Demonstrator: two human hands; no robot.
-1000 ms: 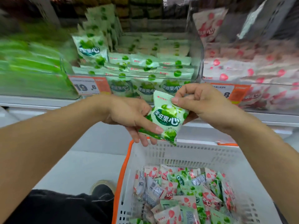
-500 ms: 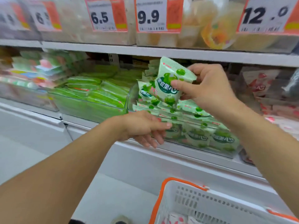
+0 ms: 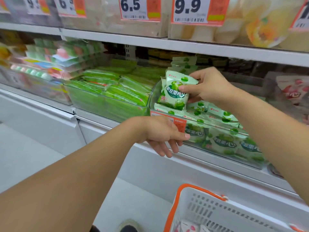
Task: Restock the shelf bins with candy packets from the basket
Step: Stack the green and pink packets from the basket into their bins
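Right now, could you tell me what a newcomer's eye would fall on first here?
The right hand holds a green candy packet upright over the clear bin of matching packets, mid-shelf. The left hand rests at that bin's front, fingers relaxed. Large price tags hang above; the white basket sits below.

green candy packet point(image 3: 175, 91) | upright, over clear bin point(image 3: 153, 97) | white basket point(image 3: 234, 213) below

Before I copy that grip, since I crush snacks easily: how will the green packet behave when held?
Probably light: the right hand holds the green packet upright by thumb and fingers alone. Likely soft and puffy; it looks pillowy. Its glossy film may be slippery.
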